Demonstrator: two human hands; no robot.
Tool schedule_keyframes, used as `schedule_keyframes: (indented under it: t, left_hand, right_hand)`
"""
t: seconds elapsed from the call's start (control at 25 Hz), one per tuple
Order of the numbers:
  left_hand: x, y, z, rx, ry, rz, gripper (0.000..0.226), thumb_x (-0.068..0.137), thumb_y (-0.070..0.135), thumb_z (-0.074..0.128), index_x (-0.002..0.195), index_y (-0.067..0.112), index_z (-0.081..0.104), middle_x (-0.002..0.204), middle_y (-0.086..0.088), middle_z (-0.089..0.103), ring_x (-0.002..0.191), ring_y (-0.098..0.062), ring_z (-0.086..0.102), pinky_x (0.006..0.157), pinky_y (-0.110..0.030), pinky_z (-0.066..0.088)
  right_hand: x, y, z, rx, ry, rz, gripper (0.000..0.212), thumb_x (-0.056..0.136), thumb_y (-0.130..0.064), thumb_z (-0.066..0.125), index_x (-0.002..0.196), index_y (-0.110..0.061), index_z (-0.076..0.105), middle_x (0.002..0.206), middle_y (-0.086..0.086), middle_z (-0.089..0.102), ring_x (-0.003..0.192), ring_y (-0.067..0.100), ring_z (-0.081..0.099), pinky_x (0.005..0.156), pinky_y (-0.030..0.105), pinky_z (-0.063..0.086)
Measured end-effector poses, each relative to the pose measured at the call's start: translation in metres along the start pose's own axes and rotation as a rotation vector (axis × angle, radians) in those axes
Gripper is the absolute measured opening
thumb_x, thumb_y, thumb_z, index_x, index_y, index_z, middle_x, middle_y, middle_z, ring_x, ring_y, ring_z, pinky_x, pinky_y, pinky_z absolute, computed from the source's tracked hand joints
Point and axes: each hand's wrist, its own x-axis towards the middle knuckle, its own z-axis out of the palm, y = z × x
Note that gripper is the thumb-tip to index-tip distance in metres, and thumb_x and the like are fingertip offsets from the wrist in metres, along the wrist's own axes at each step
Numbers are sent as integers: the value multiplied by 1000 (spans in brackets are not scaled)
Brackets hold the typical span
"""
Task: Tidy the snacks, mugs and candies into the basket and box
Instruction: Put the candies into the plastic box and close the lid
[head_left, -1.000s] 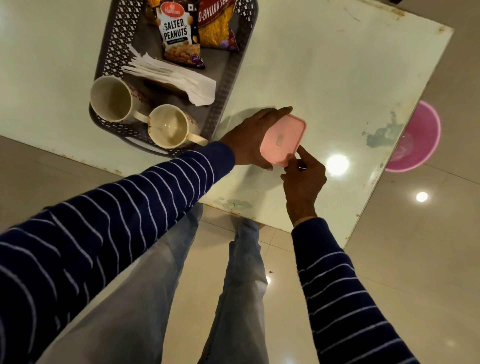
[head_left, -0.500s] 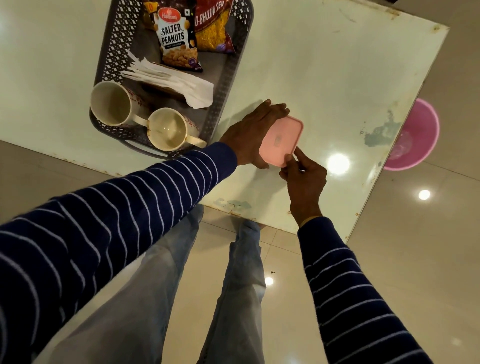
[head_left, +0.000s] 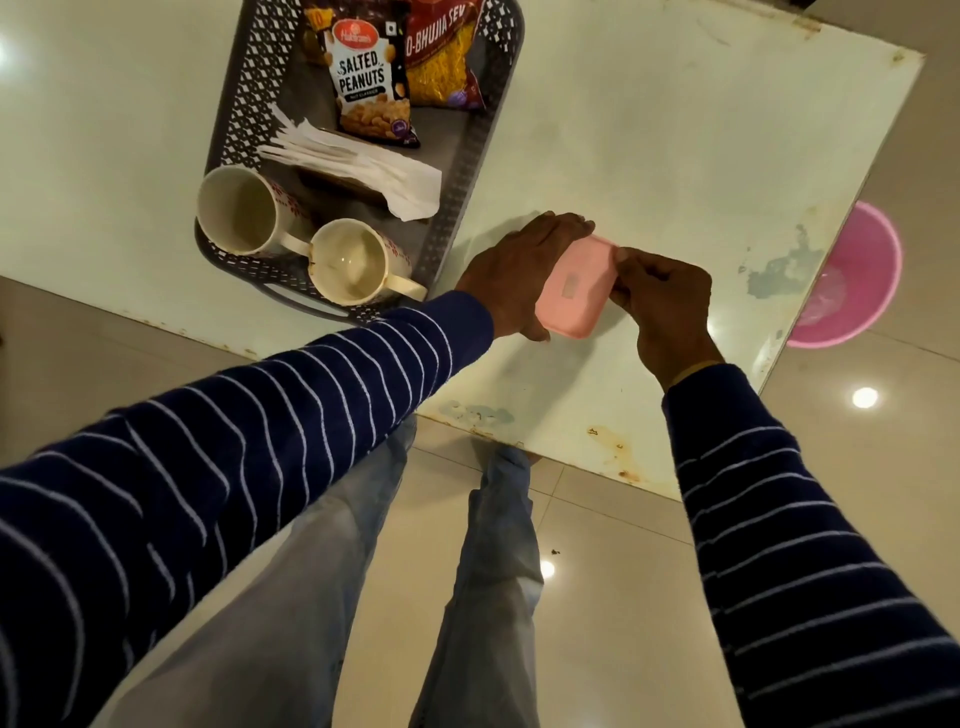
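A small pink box (head_left: 574, 286) with its lid on rests on the white table (head_left: 675, 156). My left hand (head_left: 519, 270) wraps round its left side. My right hand (head_left: 660, 296) grips its right edge, fingers curled onto the lid. To the left stands a grey perforated basket (head_left: 462, 171). Inside it are two cream mugs (head_left: 241, 213) (head_left: 350, 267), a salted peanuts packet (head_left: 371, 93), a red bhujia sev packet (head_left: 441, 62) and white napkins (head_left: 358, 166). No candies are visible.
A pink tub (head_left: 852, 280) sits on the tiled floor beyond the table's right edge. The near table edge runs just below my hands, with chipped, rusty spots. My legs stand under it.
My right hand has moved from the box's near corner up to its right edge. My left hand stays on the box's left side. The camera has shifted closer.
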Motion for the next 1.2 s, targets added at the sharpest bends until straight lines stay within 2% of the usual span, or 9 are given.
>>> schedule_keyframes:
  t: [0.12,0.24,0.4,0.56,0.68,0.8,0.96,1.08,1.2]
  left_hand:
    - [0,1,-1,4,3,-3,132,39,30,99,149,21,26,150,0,36,130,-25,46,95,-40,51]
    - [-1,2,0,-4,-3,-26,129,43,27,97,149,23,24,152,2,34,128,-26,47,92,-44,53]
    - [1,5,-2,66,0,-33,127,43,26,95,149,22,26,150,0,37,124,-26,50,88,-43,55]
    - [2,6,-1,98,-7,-35,125,45,27,96,149,21,26,149,-1,37,125,-25,50,90,-43,55]
    - [2,4,1,89,8,-37,127,44,27,96,149,22,25,151,-1,36,126,-26,49,90,-44,56]
    - [1,2,1,85,20,-15,127,43,29,96,149,21,26,150,-1,37,123,-26,51,87,-44,57]
    - [2,1,3,51,34,-4,127,43,31,96,148,22,26,149,1,36,122,-24,51,84,-43,58]
    - [2,0,4,19,37,-8,127,43,31,96,147,23,24,149,2,35,121,-25,52,80,-44,59]
    - [0,2,1,-6,19,4,128,46,31,96,149,23,22,153,1,32,127,-26,47,88,-47,57]
  right_hand:
    - [5,0,-3,3,-22,-5,21,89,-10,70,106,1,73,102,20,73,100,33,70,90,44,58]
    - [1,2,-1,33,-24,-16,20,89,-10,69,103,3,73,98,20,72,88,26,68,89,46,58]
    - [-9,6,4,-21,95,-14,24,88,-18,73,104,0,73,85,17,70,72,24,67,76,47,62]
    - [-28,22,-3,0,6,67,39,84,-11,76,122,-13,68,103,17,72,94,26,72,78,41,62]
    - [-51,45,-3,44,-3,107,40,83,-8,76,122,-8,67,104,13,74,99,28,71,86,39,60]
    - [-56,53,-1,143,14,85,36,85,-5,74,120,-7,68,101,8,75,97,27,71,86,34,59]
    - [-60,60,6,174,54,30,30,87,-8,72,116,-13,70,96,5,74,85,12,73,79,25,58]
    - [-62,61,14,197,120,30,31,88,-9,72,119,-7,69,98,2,74,82,6,73,78,23,58]
    - [-63,56,15,145,153,33,32,88,-9,71,120,-5,68,89,-1,74,73,6,72,76,25,60]
